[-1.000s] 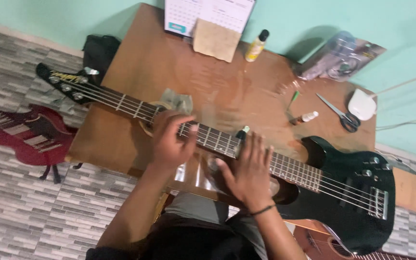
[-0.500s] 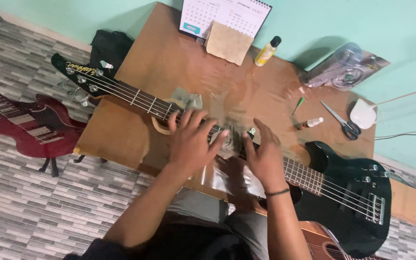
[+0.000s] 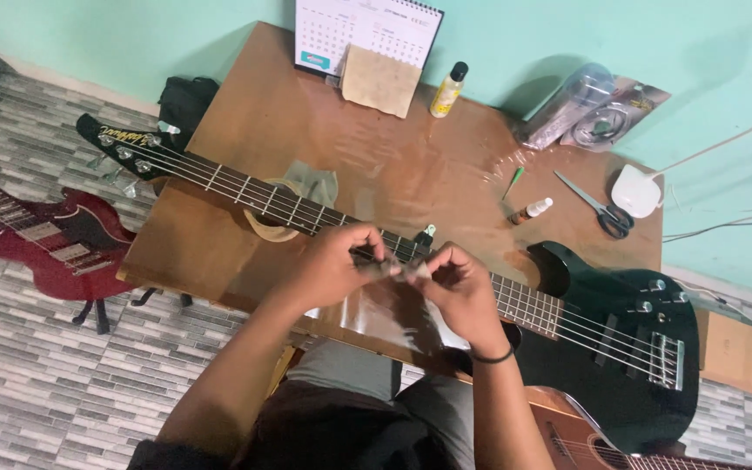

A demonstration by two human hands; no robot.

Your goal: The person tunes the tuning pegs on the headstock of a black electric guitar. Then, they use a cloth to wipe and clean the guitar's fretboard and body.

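Black bass [image 3: 620, 322], lying across table [image 3: 219, 244]. Left hand [image 3: 332, 265] and right hand [image 3: 454, 287] pinching small grey scrap [image 3: 398, 270] above neck. Risk: scrap tearing or slipping, snagging strings.

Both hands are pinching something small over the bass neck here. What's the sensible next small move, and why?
Probably lower the small grey piece back onto the black bass guitar neck. The left hand and right hand hold it between fingertips just above the strings, so it looks ready to be set down.
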